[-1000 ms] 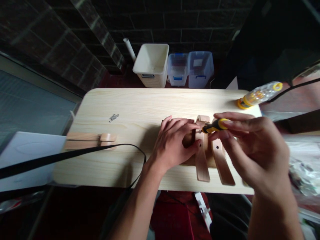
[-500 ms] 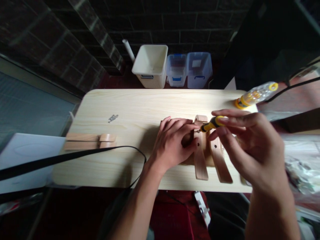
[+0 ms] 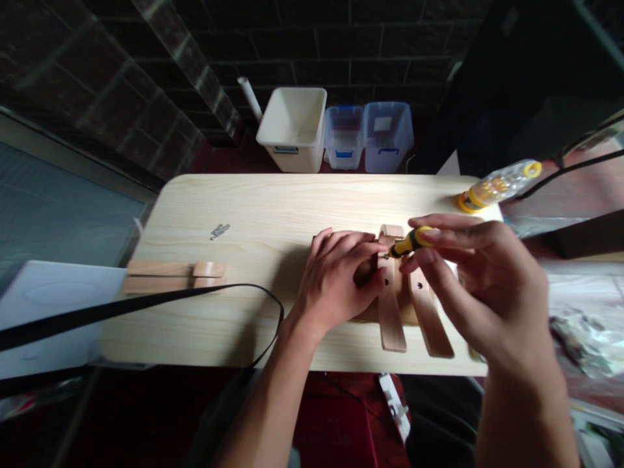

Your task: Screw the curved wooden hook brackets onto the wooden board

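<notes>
Screwdriver (image 3: 409, 242): R hand (image 3: 480, 286) grip pinching its yellow handle, tip at a screw in wood piece (image 3: 392, 312), bench (image 3: 273, 208) front-right; L hand (image 3: 336, 279) grip curled round the piece; step: screw-driving, prob. calls for firm tip pressure w/ piece braced.

The tabletop (image 3: 273, 201): pale wood, matt, grain plain to see. The curved pieces (image 3: 392, 318) under my left hand (image 3: 336, 283): warmer wood, smooth, faint sheen. The screwdriver (image 3: 412, 242) in my right hand (image 3: 482, 286): yellow-and-black plastic handle, slightly glossy. The bottle (image 3: 497, 185): clear glossy plastic. The strap (image 3: 121, 305): black, matt, looks woven. The cream bin (image 3: 292, 127): matt plastic; the boxes (image 3: 387, 133) beside it: translucent plastic. The wall (image 3: 73, 58): dark, rough brick.
</notes>
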Available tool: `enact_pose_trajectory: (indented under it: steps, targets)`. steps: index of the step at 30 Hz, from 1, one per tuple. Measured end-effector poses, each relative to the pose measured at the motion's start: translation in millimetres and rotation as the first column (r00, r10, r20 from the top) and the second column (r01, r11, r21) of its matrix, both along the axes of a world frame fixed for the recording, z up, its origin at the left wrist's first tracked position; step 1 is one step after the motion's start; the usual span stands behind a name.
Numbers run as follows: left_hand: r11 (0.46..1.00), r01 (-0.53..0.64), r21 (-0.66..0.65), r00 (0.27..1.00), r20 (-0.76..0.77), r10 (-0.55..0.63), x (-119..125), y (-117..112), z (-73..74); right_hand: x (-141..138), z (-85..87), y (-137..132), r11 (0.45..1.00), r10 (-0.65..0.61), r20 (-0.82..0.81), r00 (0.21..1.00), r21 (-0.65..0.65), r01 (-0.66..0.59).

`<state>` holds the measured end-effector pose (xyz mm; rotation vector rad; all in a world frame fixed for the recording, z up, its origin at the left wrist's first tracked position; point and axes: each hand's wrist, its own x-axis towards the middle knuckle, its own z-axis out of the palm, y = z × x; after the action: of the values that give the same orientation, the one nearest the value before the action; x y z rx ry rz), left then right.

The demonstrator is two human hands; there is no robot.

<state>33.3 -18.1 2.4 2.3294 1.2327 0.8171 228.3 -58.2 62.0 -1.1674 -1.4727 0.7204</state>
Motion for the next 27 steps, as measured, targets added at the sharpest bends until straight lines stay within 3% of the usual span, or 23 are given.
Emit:
enact_pose_trajectory:
  steps: [5, 12, 21, 27]
  targets:
    - [1.0, 0.005, -0.004, 1.0, 0.004, -0.005, -0.8, -0.2, 1.8, 2.7, 1.7, -3.7, 0.999, 0.006, -0.066, 0.998, -0.036, -0.008]
    - [1.0, 0.007, -0.004, 1.0, 0.003, -0.007, -0.5, 0.2, 2.5, 3.1, -1.7, -0.9, 0.999, -0.041, 0.02, 0.999, 0.035, 0.04]
    - [1.0, -0.003, -0.008, 1.0, -0.015, 0.002, 0.3, 0.0, 2.2, 3.5, -0.5, -5.8, 0.998, -0.041, -0.023, 0.999, -0.038, 0.04]
    - [1.0, -0.008, 0.004, 1.0, -0.028, 0.008, 2.0, 0.3, 1.5, 5.4, -3.3, -7.1, 0.996, -0.085, 0.025, 0.996, 0.011, 0.084]
